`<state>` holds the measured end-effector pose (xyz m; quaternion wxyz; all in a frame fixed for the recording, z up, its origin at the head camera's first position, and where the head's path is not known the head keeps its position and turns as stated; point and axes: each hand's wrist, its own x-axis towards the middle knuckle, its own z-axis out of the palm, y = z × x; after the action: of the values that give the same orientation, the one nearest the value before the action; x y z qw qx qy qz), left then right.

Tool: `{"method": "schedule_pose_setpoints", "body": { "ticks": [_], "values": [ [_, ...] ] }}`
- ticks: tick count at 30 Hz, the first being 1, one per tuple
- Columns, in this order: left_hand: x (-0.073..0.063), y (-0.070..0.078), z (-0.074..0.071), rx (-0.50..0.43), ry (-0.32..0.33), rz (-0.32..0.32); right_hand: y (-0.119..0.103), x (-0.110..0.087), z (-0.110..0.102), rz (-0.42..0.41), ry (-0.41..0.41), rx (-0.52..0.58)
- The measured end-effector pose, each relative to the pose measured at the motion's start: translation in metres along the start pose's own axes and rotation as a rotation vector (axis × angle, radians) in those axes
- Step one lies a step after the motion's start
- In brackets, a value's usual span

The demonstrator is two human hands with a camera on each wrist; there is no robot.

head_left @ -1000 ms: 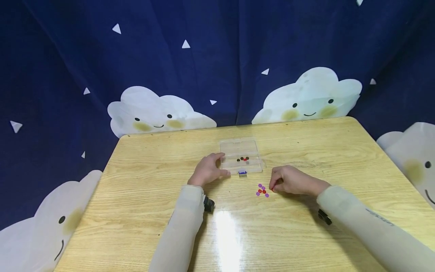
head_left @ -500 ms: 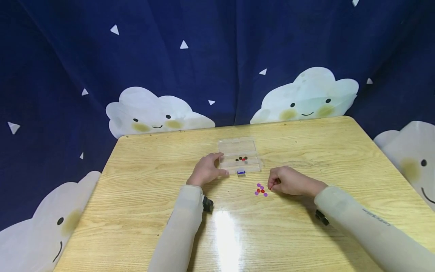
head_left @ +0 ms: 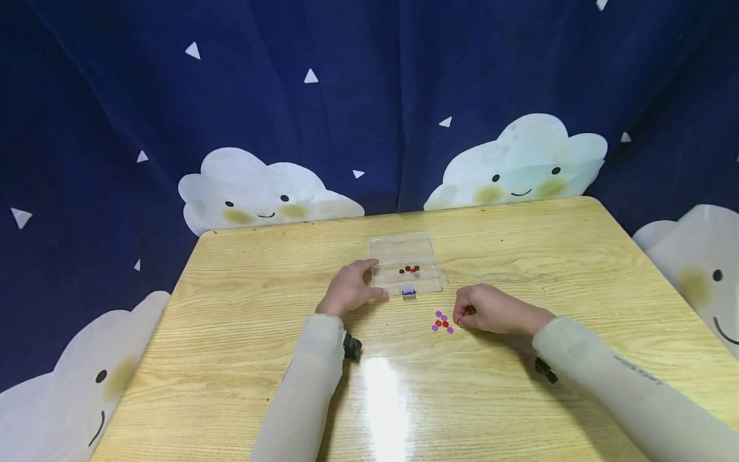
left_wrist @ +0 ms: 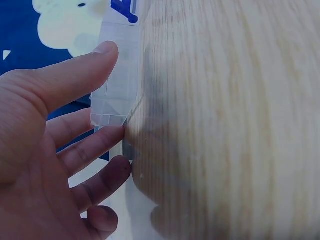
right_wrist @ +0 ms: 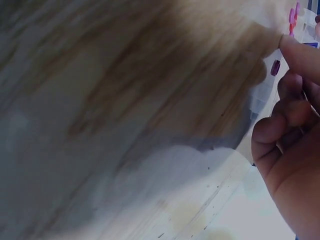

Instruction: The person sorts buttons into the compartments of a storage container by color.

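Observation:
My left hand (head_left: 348,287) grips the left end of a clear plastic box (head_left: 398,247), thumb against its front wall (left_wrist: 122,75) and fingers at its end. The box lies with its lid open and has a blue latch (head_left: 408,292) at the front. Inside are several dark discs (head_left: 407,269) and a red one. My right hand (head_left: 491,309) is low over the table, to the right of a small group of discs, thumb and index finger pinching a red disc (head_left: 458,322) that is mostly hidden. Purple discs (head_left: 435,328) and red discs (head_left: 445,324) make up the group.
The pale wooden table (head_left: 242,308) carries everything. A dark blue curtain (head_left: 346,115) with smiling white clouds hangs behind and at both sides. Black wrist cameras (head_left: 353,347) sit on the sleeved forearms. A bright glare streak (head_left: 383,404) crosses the near tabletop.
The head view has shifted slightly. My right hand has come down a little toward the near side, still pinching beside the loose discs; my left hand stays at the box.

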<state>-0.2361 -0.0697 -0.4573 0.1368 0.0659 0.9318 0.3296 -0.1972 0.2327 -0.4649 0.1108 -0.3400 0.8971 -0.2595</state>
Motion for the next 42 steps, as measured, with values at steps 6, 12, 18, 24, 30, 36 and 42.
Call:
{"method": "schedule_pose_setpoints", "body": {
  "ticks": [6, 12, 18, 24, 30, 36, 42],
  "values": [
    [0.001, -0.001, 0.001, 0.017, -0.004, 0.003, 0.0, 0.001, -0.006, -0.008, 0.014, 0.03],
    [0.0, -0.001, 0.0, 0.029, -0.001, 0.002, 0.001, 0.008, -0.019, 0.048, 0.071, 0.05],
    [0.0, -0.002, -0.001, 0.019, -0.003, 0.006, 0.003, 0.013, -0.024, 0.073, 0.135, 0.021],
    [-0.001, -0.001, -0.001, 0.007, -0.007, 0.007, 0.005, 0.02, -0.024, 0.079, 0.168, 0.003],
    [-0.001, -0.001, 0.0, 0.011, -0.005, 0.002, 0.001, 0.033, -0.027, 0.079, 0.223, -0.038],
    [-0.001, -0.001, 0.001, 0.016, -0.002, 0.004, -0.007, 0.046, -0.03, 0.103, 0.225, -0.078],
    [-0.001, -0.002, 0.0, 0.019, -0.004, 0.008, -0.011, 0.059, -0.033, 0.111, 0.232, -0.098]
  ]
}}
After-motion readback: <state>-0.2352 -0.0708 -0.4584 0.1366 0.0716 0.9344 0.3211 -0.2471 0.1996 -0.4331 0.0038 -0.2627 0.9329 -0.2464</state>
